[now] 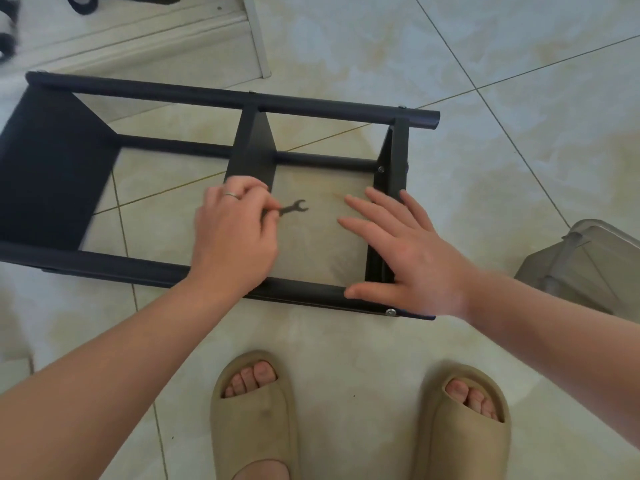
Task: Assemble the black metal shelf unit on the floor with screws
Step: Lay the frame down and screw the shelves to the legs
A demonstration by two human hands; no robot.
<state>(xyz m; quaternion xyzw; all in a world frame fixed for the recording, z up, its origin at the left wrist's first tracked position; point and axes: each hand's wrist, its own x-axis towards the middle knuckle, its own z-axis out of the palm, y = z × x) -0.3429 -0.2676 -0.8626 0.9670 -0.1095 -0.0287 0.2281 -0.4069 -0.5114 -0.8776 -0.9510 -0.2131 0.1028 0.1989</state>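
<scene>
The black metal shelf unit (221,98) lies on its side on the tiled floor, with three shelf panels between long black tubes. My left hand (232,233) pinches one end of a small flat black wrench (294,207) above the floor inside the frame. My right hand (398,247) is spread flat with straight fingers over the right shelf panel (391,157) and the near tube (304,292). A silver screw head (390,312) shows on the near tube by my right wrist. Another screw head (381,169) sits on the right panel.
My two feet in beige slippers (254,417) stand on the floor just in front of the frame. A clear plastic container (585,261) sits at the right. A white door frame (258,36) and dark straps (83,3) lie at the back left.
</scene>
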